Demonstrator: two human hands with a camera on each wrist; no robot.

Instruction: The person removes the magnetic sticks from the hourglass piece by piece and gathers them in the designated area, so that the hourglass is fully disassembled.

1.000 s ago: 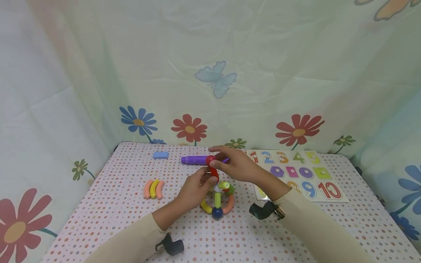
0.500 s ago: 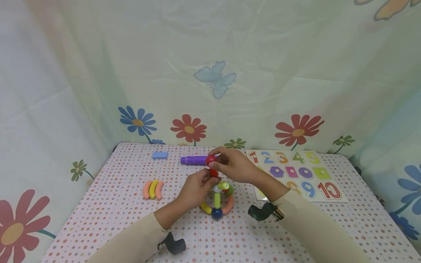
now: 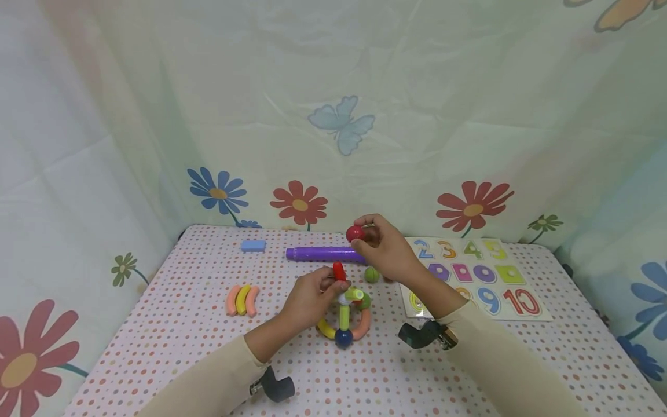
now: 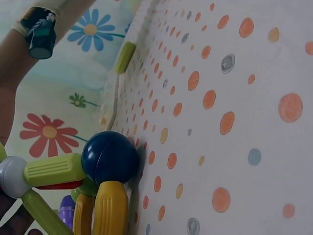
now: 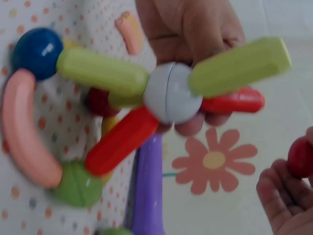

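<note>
My right hand (image 3: pixel 365 230) pinches a red ball (image 3: pixel 355 233) in the air above the purple stick (image 3: pixel 323 253). My left hand (image 3: pixel 333 282) grips the upright red stick (image 3: pixel 339 270) on a small stick-and-ball build. The build has a grey hub ball (image 3: pixel 344 299), a navy ball (image 3: pixel 344 337), green sticks and an orange curved piece (image 3: pixel 363 323). The right wrist view shows the hub (image 5: pixel 168 98) close up, the left hand (image 5: pixel 195 29) behind it and the red ball (image 5: pixel 301 156) on my right fingertips (image 5: pixel 276 196). The navy ball (image 4: pixel 110 156) rests on the cloth.
A loose green ball (image 3: pixel 372 274) lies beside the build. A number puzzle board (image 3: pixel 537 315) sits at the right. Curved orange and yellow pieces (image 3: pixel 243 299) lie at the left, a blue block (image 3: pixel 253 245) further back. The dotted tablecloth (image 3: pixel 182 347) meets a flowered curtain behind.
My right hand has pulled the red ball off the top of the red stick and lifted it up and to the right. My left hand stays on the stick.
</note>
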